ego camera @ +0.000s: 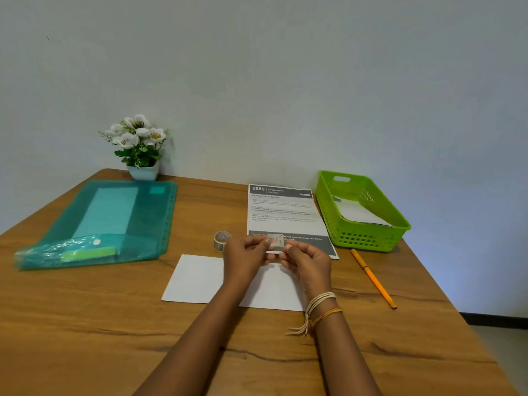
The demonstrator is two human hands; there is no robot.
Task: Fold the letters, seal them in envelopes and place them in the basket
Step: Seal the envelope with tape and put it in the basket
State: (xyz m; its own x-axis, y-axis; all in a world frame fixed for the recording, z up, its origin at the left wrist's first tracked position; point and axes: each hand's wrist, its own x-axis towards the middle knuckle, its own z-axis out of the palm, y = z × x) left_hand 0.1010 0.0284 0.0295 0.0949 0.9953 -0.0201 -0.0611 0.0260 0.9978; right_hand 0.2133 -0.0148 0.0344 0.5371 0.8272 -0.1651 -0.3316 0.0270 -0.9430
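A tape roll (pixel 222 240) stands just left of the hands; a printed sheet (pixel 281 210) lies beyond them, a green basket (pixel 368 237) and orange pencil (pixel 373 278) to their right. Beneath the hands the white envelope (pixel 197 278) lies flat, long axis left-right. The left hand (pixel 245 257) and right hand (pixel 307 265) together pinch a small patterned tape piece (pixel 276 240) above it.
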